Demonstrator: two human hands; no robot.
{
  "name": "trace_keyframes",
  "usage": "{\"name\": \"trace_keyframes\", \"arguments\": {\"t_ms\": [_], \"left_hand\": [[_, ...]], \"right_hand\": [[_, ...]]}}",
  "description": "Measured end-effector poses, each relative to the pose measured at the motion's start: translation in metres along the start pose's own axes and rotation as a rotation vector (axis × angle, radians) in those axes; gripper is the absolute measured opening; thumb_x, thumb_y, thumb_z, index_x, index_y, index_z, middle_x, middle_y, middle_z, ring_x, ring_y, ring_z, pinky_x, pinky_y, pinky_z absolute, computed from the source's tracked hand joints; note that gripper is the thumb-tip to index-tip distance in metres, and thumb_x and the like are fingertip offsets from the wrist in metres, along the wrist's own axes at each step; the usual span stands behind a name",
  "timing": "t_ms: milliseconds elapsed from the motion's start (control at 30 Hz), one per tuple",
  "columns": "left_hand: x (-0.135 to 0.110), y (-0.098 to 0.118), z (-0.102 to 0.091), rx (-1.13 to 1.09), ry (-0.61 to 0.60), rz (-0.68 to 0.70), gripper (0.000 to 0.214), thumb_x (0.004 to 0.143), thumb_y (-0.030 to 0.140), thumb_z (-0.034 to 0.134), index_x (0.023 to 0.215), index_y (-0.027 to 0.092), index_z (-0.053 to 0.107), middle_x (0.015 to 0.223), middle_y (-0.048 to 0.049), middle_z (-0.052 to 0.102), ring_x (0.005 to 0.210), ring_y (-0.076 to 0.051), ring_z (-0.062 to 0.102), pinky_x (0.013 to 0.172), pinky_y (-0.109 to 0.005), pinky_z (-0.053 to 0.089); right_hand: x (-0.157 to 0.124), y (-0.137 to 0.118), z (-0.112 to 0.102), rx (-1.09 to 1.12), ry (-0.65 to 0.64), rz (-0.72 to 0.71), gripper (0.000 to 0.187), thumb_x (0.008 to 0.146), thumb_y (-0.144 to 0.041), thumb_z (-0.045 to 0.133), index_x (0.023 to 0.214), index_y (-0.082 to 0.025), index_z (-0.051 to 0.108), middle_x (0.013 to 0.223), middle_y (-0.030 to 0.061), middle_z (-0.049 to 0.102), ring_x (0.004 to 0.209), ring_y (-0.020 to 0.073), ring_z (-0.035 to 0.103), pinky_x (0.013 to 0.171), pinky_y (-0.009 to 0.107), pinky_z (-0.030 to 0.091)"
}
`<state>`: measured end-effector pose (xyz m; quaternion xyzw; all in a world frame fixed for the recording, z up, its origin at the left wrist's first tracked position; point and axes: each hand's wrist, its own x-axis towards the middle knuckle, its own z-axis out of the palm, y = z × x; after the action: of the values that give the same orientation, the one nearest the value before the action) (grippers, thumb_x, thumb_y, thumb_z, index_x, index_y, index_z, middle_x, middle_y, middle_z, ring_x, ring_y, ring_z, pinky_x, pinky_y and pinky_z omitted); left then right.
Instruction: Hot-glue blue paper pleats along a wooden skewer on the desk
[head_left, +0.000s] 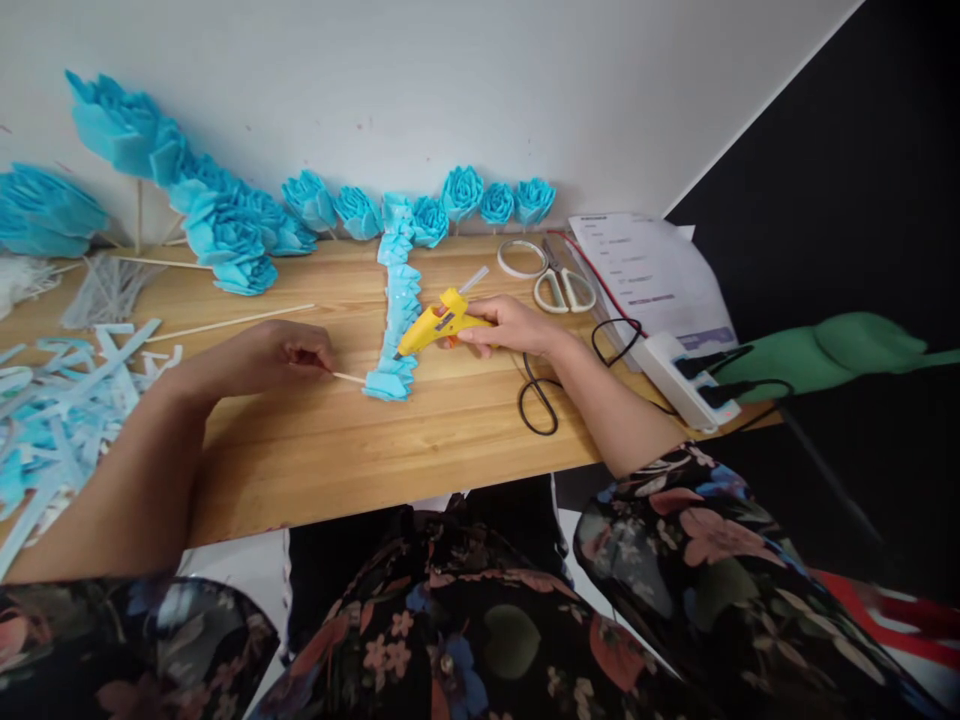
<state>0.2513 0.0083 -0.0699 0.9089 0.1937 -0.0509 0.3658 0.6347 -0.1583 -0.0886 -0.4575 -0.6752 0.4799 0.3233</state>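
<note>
My left hand [281, 358] pinches a thin wooden stick [348, 378] whose far end meets the near end of a long blue petal strip [401, 310]. That strip runs away from me across the wooden table toward the wall. In my right hand [499, 325] is a yellow hot glue gun [441, 322], with a clear glue stick [474, 280] poking out of its back. The nozzle points down and left, close over the near part of the strip; whether it touches cannot be made out.
Blue flowers [461, 192] line the wall, with a bigger cluster [225, 225] at left. Paper scraps [67, 410] pile on the left. Right of the glue gun are a tape roll [523, 259], scissors [564, 285], a black cord [536, 410], printed sheets [645, 270] and a power strip [686, 385].
</note>
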Motion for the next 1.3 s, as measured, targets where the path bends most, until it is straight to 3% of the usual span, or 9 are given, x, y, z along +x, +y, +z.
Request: {"name": "trace_keyframes", "arguments": {"t_ms": [133, 600, 867, 1033, 1167, 1300], "left_hand": [[0.000, 0.002, 0.001, 0.021, 0.013, 0.031, 0.038, 0.103, 0.054, 0.069, 0.092, 0.021, 0.083, 0.090, -0.0050, 0.080, 0.083, -0.021, 0.069, 0.074, -0.027, 0.050], [-0.001, -0.006, 0.003, -0.020, -0.016, 0.060, 0.033, 0.106, 0.045, 0.070, 0.097, 0.018, 0.085, 0.092, -0.0057, 0.082, 0.084, -0.018, 0.072, 0.076, -0.026, 0.053], [-0.001, -0.005, 0.006, -0.010, -0.012, 0.046, 0.032, 0.105, 0.044, 0.068, 0.097, 0.018, 0.083, 0.090, -0.0041, 0.081, 0.083, -0.017, 0.070, 0.075, -0.025, 0.051], [-0.001, -0.008, 0.007, 0.003, -0.011, 0.027, 0.032, 0.102, 0.045, 0.068, 0.095, 0.018, 0.084, 0.090, -0.0051, 0.081, 0.082, -0.018, 0.071, 0.073, -0.026, 0.052], [-0.001, -0.007, 0.005, -0.049, -0.032, -0.011, 0.036, 0.100, 0.055, 0.074, 0.098, 0.021, 0.086, 0.094, -0.0063, 0.084, 0.086, -0.023, 0.075, 0.074, -0.028, 0.055], [-0.001, -0.005, 0.000, -0.092, -0.019, -0.036, 0.041, 0.098, 0.063, 0.080, 0.099, 0.022, 0.086, 0.094, -0.0055, 0.084, 0.087, -0.025, 0.073, 0.074, -0.027, 0.054]], "right_hand": [[-0.001, -0.001, 0.001, 0.021, -0.004, 0.007, 0.046, 0.104, -0.063, 0.083, 0.117, -0.019, 0.082, 0.114, 0.0051, 0.085, 0.063, 0.0073, 0.057, 0.065, 0.027, 0.047], [-0.001, 0.004, 0.000, 0.087, 0.028, 0.016, 0.051, 0.100, -0.066, 0.089, 0.117, -0.018, 0.085, 0.113, 0.0074, 0.090, 0.063, 0.0085, 0.058, 0.062, 0.026, 0.048], [0.000, 0.007, -0.005, 0.216, 0.302, 0.039, 0.057, 0.091, -0.066, 0.096, 0.117, -0.017, 0.083, 0.107, 0.0094, 0.091, 0.060, 0.0093, 0.057, 0.058, 0.026, 0.050], [-0.010, 0.009, -0.033, 0.194, 0.570, 0.162, 0.051, 0.099, -0.062, 0.091, 0.125, -0.020, 0.078, 0.109, 0.0082, 0.089, 0.060, 0.0097, 0.059, 0.052, 0.024, 0.046], [-0.019, 0.011, -0.054, 0.085, 0.630, 0.335, 0.036, 0.101, -0.053, 0.090, 0.108, -0.021, 0.077, 0.103, 0.0077, 0.086, 0.061, 0.0127, 0.064, 0.050, 0.025, 0.042], [-0.019, 0.007, -0.056, -0.448, 0.746, 0.463, 0.034, 0.107, -0.045, 0.081, 0.085, -0.020, 0.077, 0.086, 0.0091, 0.082, 0.077, 0.0232, 0.074, 0.065, 0.031, 0.050]]}}
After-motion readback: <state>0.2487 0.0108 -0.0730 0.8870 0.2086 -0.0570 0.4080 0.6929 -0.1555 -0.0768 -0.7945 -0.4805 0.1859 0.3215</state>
